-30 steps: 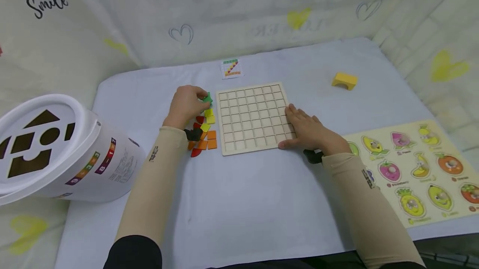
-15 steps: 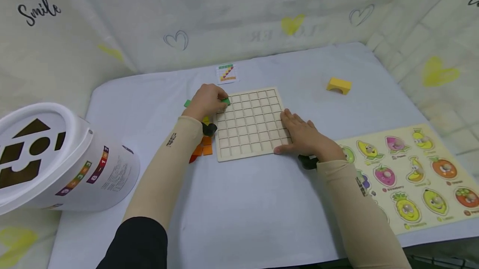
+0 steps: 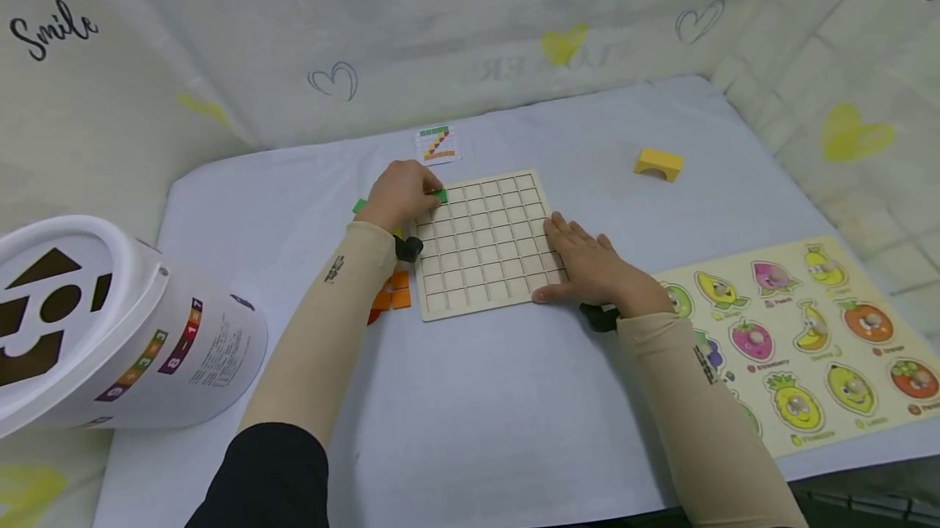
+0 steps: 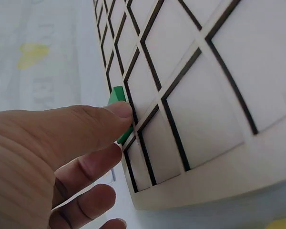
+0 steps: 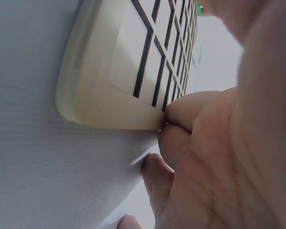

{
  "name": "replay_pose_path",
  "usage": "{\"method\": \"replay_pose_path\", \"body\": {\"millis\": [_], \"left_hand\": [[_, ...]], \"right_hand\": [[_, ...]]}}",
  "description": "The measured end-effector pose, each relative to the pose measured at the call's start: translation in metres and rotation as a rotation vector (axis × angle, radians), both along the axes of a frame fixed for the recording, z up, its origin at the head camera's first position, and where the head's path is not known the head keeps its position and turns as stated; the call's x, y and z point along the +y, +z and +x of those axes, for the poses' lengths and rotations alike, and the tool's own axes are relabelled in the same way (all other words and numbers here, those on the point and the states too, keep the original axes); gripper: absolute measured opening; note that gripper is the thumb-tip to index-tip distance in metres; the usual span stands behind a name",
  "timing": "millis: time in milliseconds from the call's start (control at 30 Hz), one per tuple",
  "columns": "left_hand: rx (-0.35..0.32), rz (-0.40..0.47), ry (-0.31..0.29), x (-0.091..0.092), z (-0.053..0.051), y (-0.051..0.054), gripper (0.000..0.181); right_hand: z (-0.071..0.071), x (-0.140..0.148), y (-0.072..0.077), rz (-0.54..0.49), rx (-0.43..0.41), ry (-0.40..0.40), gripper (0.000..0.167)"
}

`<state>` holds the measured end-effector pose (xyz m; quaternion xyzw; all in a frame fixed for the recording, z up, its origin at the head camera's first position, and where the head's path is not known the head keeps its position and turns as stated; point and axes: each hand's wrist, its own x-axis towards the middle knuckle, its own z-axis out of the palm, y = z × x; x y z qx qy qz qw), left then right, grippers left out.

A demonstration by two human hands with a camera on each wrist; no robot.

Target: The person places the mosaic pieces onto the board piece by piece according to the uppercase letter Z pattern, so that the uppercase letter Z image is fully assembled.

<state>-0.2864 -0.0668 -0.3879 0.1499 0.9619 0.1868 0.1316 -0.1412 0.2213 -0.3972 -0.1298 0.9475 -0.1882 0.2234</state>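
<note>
My left hand (image 3: 399, 195) pinches a small green square tile (image 3: 441, 196) between thumb and fingers at the far left corner of the wooden grid board (image 3: 485, 244). In the left wrist view the green tile (image 4: 117, 95) lies over the grid near the board's edge, partly hidden by the thumb. My right hand (image 3: 590, 261) rests along the board's right edge, its fingers extended. The right wrist view shows fingertips touching the side of the board (image 5: 93, 102). Beside the board's left edge, orange tiles (image 3: 401, 298) lie partly behind the left wrist, with another green tile (image 3: 359, 206) farther back.
A small pattern card (image 3: 438, 144) lies behind the board. To the left stands a white bucket (image 3: 220, 348) with shape cutouts in its lid. A yellow arch block (image 3: 658, 161) sits at the back right, and a fruit picture board (image 3: 789, 332) at the right.
My left hand has moved right from the tile pile to the board's far left corner, carrying the green tile. The right hand stays at the board's right edge.
</note>
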Motion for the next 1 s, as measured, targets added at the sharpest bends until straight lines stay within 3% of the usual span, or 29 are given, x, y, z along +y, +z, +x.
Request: {"method": "replay_pose_path", "body": {"millis": [333,600,800,1000], "left_hand": [[-0.003,-0.021,0.026,-0.009,0.003,0.000,0.035],[0.012,-0.054,0.129,-0.047,0.006,0.005,0.036],[-0.032,-0.081,0.225,-0.077,0.013,0.008,0.038],[-0.035,-0.099,0.255,-0.093,0.021,0.008,0.038]], "right_hand": [[-0.001,-0.003,-0.001,0.009,-0.019,-0.011,0.118],[-0.002,-0.001,0.002,0.017,-0.010,-0.006,0.118],[-0.003,0.000,0.001,0.014,-0.013,-0.001,0.119],[-0.003,-0.003,0.004,0.004,-0.016,0.006,0.121]]}}
